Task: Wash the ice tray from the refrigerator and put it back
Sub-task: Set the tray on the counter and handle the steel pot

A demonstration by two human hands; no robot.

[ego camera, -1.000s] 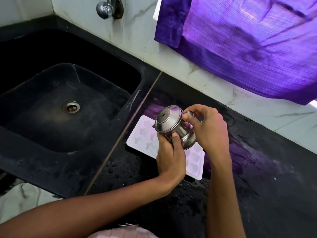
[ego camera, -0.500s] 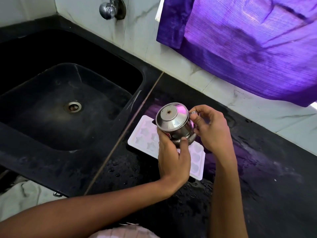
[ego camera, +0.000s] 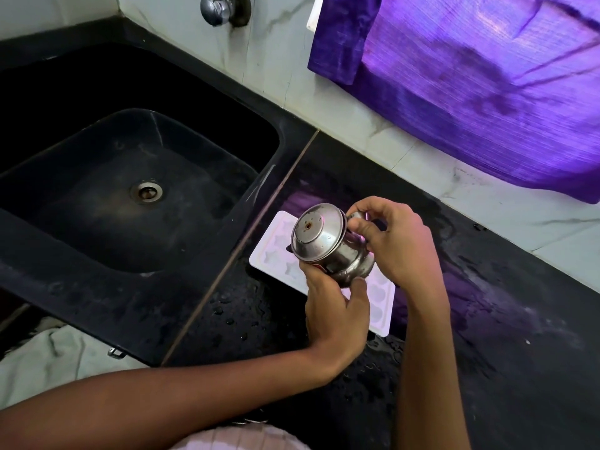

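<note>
A white ice tray [ego camera: 274, 258] with star and heart moulds lies flat on the wet black counter [ego camera: 519, 336], just right of the sink. Above it I hold a small steel pot [ego camera: 328, 248] tilted on its side, its lid facing left toward the sink. My left hand [ego camera: 334, 306] grips the pot's body from below. My right hand [ego camera: 396, 241] pinches the pot's handle on its right side. The hands and the pot hide the middle of the tray.
A black sink [ego camera: 227, 254] with a metal drain [ego camera: 146, 192] fills the left. A chrome tap [ego camera: 216, 8] sticks out of the marble wall above it. A purple cloth [ego camera: 470, 76] hangs at the upper right. Water drops lie on the counter near the tray.
The pot has tipped further over, so its lid now faces left toward the sink. Both hands keep their hold above the tray.
</note>
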